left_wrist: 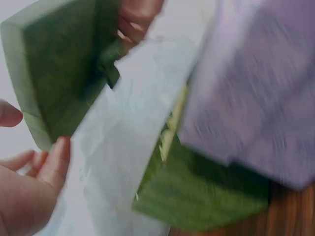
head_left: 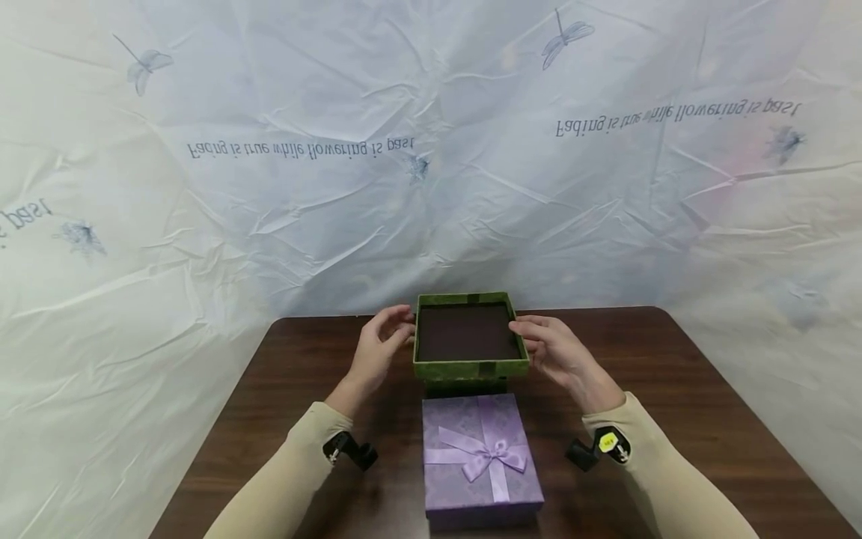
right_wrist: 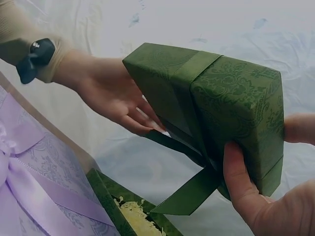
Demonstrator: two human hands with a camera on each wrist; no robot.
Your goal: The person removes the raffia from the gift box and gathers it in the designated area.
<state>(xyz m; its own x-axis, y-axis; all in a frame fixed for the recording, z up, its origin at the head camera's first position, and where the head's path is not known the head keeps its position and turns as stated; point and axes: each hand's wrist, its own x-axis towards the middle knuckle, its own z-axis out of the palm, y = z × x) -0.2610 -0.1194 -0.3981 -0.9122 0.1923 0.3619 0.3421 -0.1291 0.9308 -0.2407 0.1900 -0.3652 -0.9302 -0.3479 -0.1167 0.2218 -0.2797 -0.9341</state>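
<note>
An upturned green box lid (head_left: 471,369) hovers above the table, its dark inside facing up in the head view. My right hand (head_left: 554,352) grips its right side, thumb over the rim. A green ribbon (right_wrist: 189,194) dangles from the lid's underside in the right wrist view. At the lid's left edge is my left hand (head_left: 377,346), fingers loosely bent; whether they touch it is hard to tell. Under the lid stands the green box base (left_wrist: 206,196), mostly hidden in the head view. Pale yellow shredded filling (right_wrist: 138,216) shows inside it.
A purple gift box (head_left: 451,490) with a lilac bow sits nearer to me, directly in front of the green base. Both stand on a dark wooden table (head_left: 673,419). A white printed sheet (head_left: 438,209) hangs behind the table's far edge.
</note>
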